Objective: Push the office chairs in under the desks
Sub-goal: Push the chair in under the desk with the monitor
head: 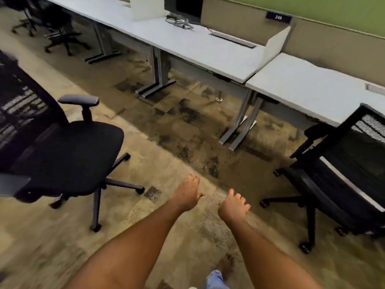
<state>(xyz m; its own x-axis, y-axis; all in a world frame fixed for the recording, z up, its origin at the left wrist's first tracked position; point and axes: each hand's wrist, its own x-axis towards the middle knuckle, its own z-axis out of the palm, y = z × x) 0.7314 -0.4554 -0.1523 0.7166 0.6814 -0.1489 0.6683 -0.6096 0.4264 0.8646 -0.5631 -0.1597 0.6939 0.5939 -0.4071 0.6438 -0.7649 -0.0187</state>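
Between two black office chairs, both hands hang over bare carpet, touching neither: one chair (62, 155) stands well left of the left hand (188, 193), another (341, 180) sits partly under the desk (308, 88) right of the right hand (233, 206). A partition sign (278, 17) reads roughly "249", blurred. Arms reach forward, fingers loosely curled, holding nothing.

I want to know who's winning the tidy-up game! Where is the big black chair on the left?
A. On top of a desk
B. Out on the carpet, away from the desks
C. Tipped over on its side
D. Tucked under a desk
B: the black chair stands upright on the carpet, well apart from the desks, and neither the left hand nor the right hand touches it.
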